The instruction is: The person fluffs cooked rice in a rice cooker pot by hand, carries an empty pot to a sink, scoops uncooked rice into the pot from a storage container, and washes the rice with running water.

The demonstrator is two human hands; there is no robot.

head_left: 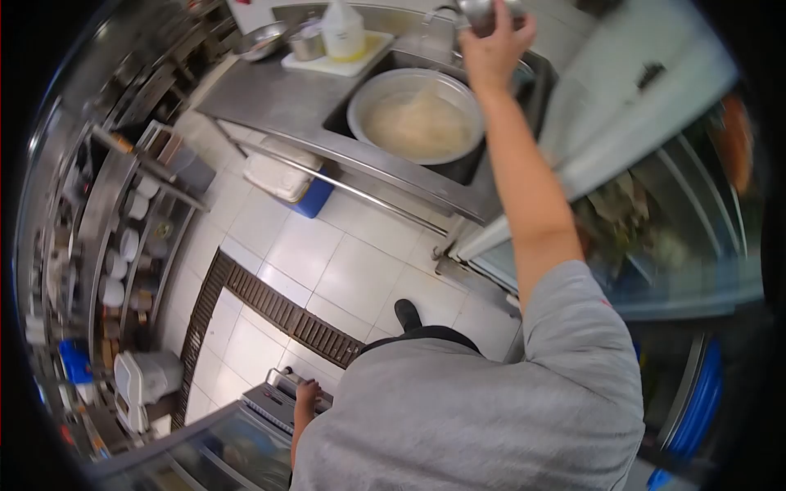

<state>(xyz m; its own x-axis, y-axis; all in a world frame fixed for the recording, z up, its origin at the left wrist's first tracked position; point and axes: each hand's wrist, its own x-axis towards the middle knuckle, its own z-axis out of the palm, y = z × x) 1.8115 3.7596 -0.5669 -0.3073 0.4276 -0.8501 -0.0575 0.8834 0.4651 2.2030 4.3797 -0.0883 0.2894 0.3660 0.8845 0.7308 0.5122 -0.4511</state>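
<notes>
My right hand (pixel 498 51) reaches up to the top edge of the view, its fingers closed around a shiny metal container (pixel 481 15) that the frame partly cuts off. Just below it is the sink (pixel 336 121), in which a large round metal basin (pixel 358 110) holds cloudy liquid with a pale mass in it. A curved faucet (pixel 440 11) rises behind the basin. My left hand (pixel 308 394) hangs low beside my body, close to a grey appliance (pixel 274 399); its fingers are too small and dark to make out.
On the steel counter (pixel 270 90) are a white cutting board (pixel 348 67), a plastic jug (pixel 342 33) and a metal bowl (pixel 264 41). A blue cooler (pixel 311 196) sits beneath. Shelves (pixel 123 213) line the left; a glass-doored cabinet (pixel 655 204) stands right. A drain grate (pixel 286 309) crosses the floor.
</notes>
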